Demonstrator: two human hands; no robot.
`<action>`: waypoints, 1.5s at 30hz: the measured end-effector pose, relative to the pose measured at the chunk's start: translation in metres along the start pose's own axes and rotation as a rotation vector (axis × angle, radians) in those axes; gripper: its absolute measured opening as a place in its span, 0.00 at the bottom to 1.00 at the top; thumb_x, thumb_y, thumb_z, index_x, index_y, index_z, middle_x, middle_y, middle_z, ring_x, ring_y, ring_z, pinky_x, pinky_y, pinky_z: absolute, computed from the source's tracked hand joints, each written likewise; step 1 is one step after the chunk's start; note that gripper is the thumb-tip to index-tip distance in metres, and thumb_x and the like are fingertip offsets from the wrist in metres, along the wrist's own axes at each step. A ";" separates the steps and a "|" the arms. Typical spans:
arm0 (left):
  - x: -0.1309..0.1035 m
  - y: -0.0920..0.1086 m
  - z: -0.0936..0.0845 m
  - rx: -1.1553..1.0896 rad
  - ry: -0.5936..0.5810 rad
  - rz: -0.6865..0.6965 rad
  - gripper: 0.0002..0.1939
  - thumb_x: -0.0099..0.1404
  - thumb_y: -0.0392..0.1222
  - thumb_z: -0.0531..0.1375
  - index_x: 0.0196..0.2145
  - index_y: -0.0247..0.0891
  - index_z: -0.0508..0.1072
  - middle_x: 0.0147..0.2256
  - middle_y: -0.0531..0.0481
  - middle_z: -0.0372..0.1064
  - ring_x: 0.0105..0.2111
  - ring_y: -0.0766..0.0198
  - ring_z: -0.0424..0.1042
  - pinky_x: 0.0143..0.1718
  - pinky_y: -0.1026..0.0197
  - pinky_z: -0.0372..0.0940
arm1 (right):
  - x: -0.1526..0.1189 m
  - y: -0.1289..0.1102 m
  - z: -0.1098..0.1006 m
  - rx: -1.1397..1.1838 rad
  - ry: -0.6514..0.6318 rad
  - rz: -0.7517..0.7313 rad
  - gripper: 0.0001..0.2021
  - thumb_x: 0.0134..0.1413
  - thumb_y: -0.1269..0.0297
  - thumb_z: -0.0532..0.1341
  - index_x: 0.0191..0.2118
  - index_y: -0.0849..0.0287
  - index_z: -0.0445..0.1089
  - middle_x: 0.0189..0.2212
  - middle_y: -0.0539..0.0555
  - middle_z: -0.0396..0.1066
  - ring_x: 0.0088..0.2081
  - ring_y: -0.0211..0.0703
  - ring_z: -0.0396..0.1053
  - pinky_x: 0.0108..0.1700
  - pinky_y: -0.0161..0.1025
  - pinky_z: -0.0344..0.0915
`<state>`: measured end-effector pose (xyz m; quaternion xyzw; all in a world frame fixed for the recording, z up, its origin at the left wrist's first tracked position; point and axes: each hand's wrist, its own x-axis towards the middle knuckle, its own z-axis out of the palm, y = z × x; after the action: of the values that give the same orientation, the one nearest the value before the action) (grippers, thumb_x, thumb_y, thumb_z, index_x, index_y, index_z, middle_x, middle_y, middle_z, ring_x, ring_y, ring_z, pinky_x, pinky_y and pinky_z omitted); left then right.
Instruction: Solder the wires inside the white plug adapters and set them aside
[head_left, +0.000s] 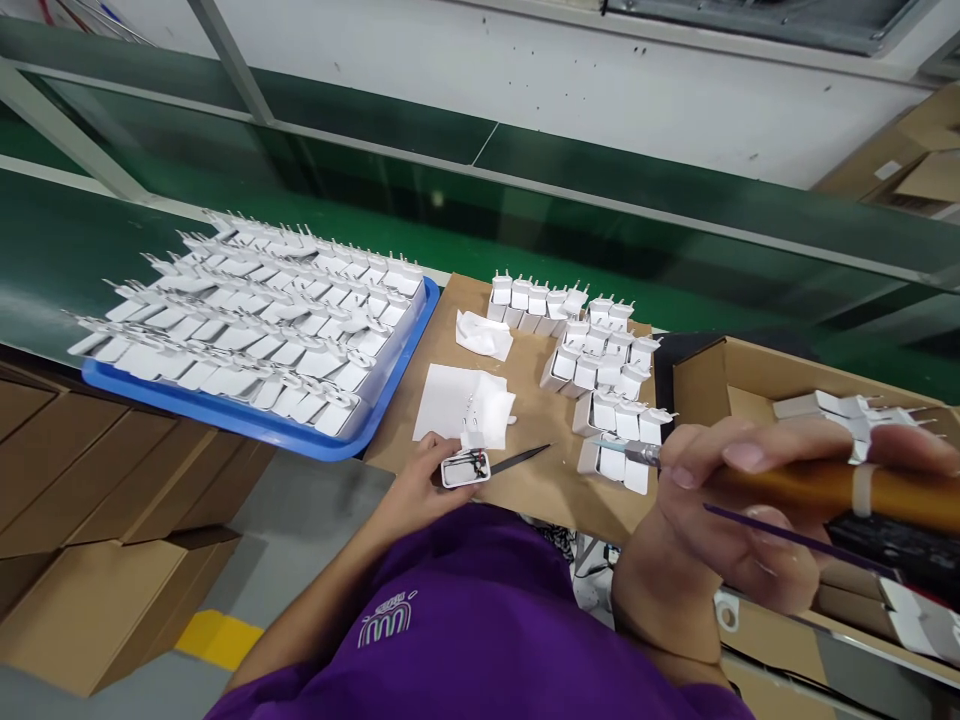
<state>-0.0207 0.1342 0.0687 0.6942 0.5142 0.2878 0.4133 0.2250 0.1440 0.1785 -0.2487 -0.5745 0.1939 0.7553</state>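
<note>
My left hand (pixel 427 483) grips an open white plug adapter housing (pixel 466 469) near the table's front edge. Dark and red wires and small parts show inside it, and its pronged cover stands at the far side. A dark pointed tool (pixel 521 459) sticks out to the right of that hand; I cannot tell whether the fingers touch it. Raised at the right, close to the camera, my right hand (pixel 739 500) is closed around what looks like an electric screwdriver (pixel 795 488), with an orange body, a metal collar and a thin tip pointing left.
A blue tray (pixel 330 447) full of white adapters stands at left. Rows of open-lidded adapters (pixel 600 360) occupy the board's right side. White paper (pixel 442 402) and a crumpled sheet (pixel 484 335) lie between. A cardboard box (pixel 712 385) holds more adapters; stacked cartons (pixel 112 610) stand lower left.
</note>
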 end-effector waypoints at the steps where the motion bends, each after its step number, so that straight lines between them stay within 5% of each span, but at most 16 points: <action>1: -0.001 -0.003 0.001 0.008 0.003 -0.021 0.14 0.57 0.44 0.63 0.41 0.39 0.74 0.34 0.50 0.63 0.35 0.60 0.67 0.40 0.59 0.66 | 0.000 0.001 -0.001 -0.002 -0.005 -0.007 0.24 0.47 0.69 0.65 0.53 0.47 0.69 0.29 0.44 0.68 0.19 0.35 0.61 0.16 0.38 0.60; 10: 0.008 0.005 0.009 -0.114 0.085 -0.178 0.21 0.60 0.49 0.62 0.49 0.38 0.71 0.38 0.48 0.67 0.36 0.60 0.71 0.41 0.57 0.66 | -0.001 -0.001 0.003 0.006 0.020 0.016 0.24 0.47 0.68 0.66 0.52 0.48 0.69 0.30 0.45 0.69 0.20 0.35 0.59 0.16 0.37 0.54; 17: 0.013 0.007 0.016 -0.304 0.005 -0.120 0.09 0.64 0.39 0.54 0.43 0.39 0.65 0.40 0.50 0.74 0.38 0.64 0.72 0.41 0.62 0.65 | 0.001 -0.001 0.002 -0.020 0.011 -0.006 0.24 0.47 0.68 0.66 0.52 0.48 0.69 0.30 0.44 0.69 0.19 0.34 0.59 0.14 0.37 0.55; 23: 0.009 0.003 0.015 0.055 0.068 0.097 0.17 0.62 0.34 0.52 0.48 0.37 0.68 0.45 0.43 0.73 0.45 0.56 0.68 0.49 0.53 0.60 | 0.001 -0.001 0.004 -0.036 0.043 0.005 0.23 0.45 0.67 0.65 0.51 0.45 0.70 0.28 0.45 0.67 0.18 0.35 0.58 0.14 0.38 0.55; 28: -0.002 0.005 0.006 0.306 -0.001 0.248 0.30 0.68 0.38 0.51 0.66 0.37 0.51 0.56 0.41 0.68 0.50 0.52 0.63 0.51 0.50 0.57 | 0.001 -0.001 0.003 -0.010 0.028 0.016 0.24 0.45 0.68 0.65 0.51 0.45 0.70 0.28 0.44 0.65 0.17 0.34 0.58 0.16 0.38 0.56; 34: -0.004 0.005 0.007 0.255 0.026 0.206 0.18 0.68 0.44 0.55 0.54 0.38 0.68 0.43 0.43 0.74 0.44 0.55 0.71 0.46 0.55 0.64 | 0.002 0.000 0.002 0.011 0.025 0.005 0.25 0.44 0.69 0.65 0.51 0.47 0.70 0.27 0.44 0.65 0.18 0.35 0.58 0.15 0.39 0.57; 45: 0.002 0.002 0.010 0.080 -0.011 0.134 0.17 0.66 0.44 0.56 0.51 0.39 0.71 0.45 0.43 0.75 0.44 0.56 0.74 0.47 0.56 0.68 | 0.000 -0.002 0.003 -0.007 0.064 0.027 0.23 0.46 0.68 0.65 0.51 0.46 0.70 0.28 0.45 0.66 0.19 0.35 0.59 0.16 0.39 0.56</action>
<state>-0.0112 0.1336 0.0652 0.7447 0.4753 0.2901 0.3680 0.2216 0.1430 0.1799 -0.2654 -0.5473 0.1940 0.7697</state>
